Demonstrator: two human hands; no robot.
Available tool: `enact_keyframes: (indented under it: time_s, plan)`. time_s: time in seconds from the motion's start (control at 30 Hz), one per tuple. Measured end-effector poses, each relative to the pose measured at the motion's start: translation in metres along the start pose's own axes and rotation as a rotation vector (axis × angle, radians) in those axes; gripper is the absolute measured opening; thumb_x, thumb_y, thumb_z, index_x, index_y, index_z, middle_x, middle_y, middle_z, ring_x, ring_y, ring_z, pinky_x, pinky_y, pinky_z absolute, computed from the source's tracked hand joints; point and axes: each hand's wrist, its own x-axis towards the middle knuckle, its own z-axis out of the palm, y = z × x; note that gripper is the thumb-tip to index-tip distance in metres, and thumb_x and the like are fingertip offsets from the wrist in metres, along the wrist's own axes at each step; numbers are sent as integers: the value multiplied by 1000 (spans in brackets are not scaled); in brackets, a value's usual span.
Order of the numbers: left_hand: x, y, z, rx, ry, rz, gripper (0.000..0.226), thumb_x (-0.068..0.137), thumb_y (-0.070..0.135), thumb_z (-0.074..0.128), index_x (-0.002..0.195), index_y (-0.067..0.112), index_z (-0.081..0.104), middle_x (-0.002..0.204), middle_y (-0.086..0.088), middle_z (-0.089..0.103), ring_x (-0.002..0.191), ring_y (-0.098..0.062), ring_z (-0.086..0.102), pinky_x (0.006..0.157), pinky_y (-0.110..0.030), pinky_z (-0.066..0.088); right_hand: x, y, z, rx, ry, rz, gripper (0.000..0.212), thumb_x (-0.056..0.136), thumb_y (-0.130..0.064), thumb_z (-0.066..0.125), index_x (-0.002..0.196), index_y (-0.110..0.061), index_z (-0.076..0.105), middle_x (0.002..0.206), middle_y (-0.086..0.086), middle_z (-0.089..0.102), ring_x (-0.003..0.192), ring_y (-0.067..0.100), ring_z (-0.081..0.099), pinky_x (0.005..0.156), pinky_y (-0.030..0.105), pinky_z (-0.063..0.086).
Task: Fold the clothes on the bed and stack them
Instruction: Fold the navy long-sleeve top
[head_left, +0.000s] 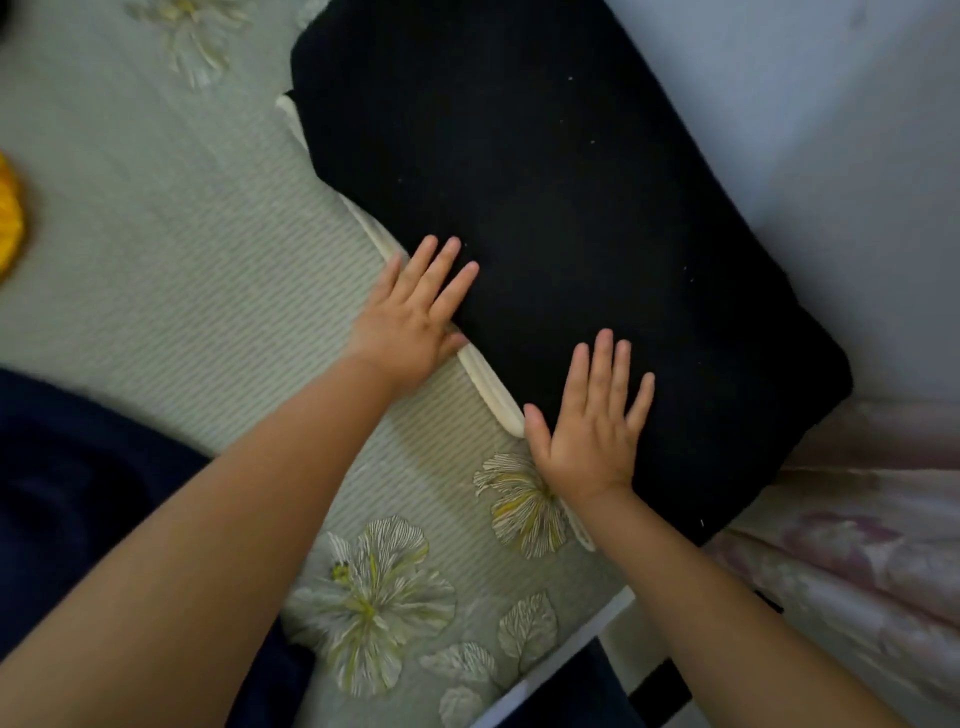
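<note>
Both of your hands lie flat on the black garment (561, 218), which is folded into a broad slab and rests on the bed (171, 291) near its right edge, running diagonally from the upper middle of the view down toward the lower right. Your left hand (410, 322) sits on the garment's near-left edge, its fingers (441, 275) straight and spread over the dark cloth, the heel of the palm overlapping the pale strip below. Your right hand (592, 421) presses on the garment's lower corner, fingers likewise extended and slightly fanned, thumb out toward the left. Neither hand grasps anything; both are released and simply press down.

Under the black garment lies a cream folded piece (493, 384), of which you see only a narrow rim poking out along the left side, between your two hands and again further up near the garment's top-left corner. So the black piece lies on top of the cream one as a stack of two.

The bed cover is pale green with fine stripes and large white-and-yellow flowers (374, 597). At the far left edge an orange-yellow item (9, 218) shows only in part. A dark navy cloth (67, 493) lies at the lower left beside your left forearm. To the right of the stack is a pinkish floral fabric (862, 545), and above it a pale wall (810, 119).
</note>
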Motion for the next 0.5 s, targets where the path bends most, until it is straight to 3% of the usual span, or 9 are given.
enact_keyframes:
  time_s: [0.1,0.2,0.33,0.43,0.5]
  plan:
    - [-32,2,-10,-137,114,-120,57,92,45,28,144,21,21,153,-10,14,140,-23,-3,110,-40,-10,-3,1,-7,69,-34,-14,73,81,-40,47,133,10,36,142,30,30,131,33,10,104,56,9]
    - [-87,0,-9,-230,262,-254,40,90,24,49,125,6,54,136,-23,43,130,-45,30,106,-55,16,-10,-3,-18,138,-55,-52,68,84,-38,40,134,8,36,144,30,25,132,31,5,105,58,5]
    - [-175,-2,0,-170,356,-526,40,84,20,41,113,0,62,124,-27,54,116,-51,46,93,-63,32,-30,-44,-29,177,-47,-421,54,79,-28,41,117,8,56,130,33,45,125,43,24,95,64,16]
    - [-244,5,18,-133,314,-760,41,80,18,63,117,0,59,125,-27,53,118,-50,45,92,-63,34,-51,-93,-24,196,-90,-714,41,72,-14,62,109,4,63,120,27,58,115,51,46,88,70,28]
    - [-286,17,33,-249,163,-947,63,74,24,75,126,-1,50,132,-31,44,125,-52,34,98,-62,28,-61,-124,-17,207,-181,-847,47,61,-9,76,106,0,66,115,22,62,110,49,52,86,69,33]
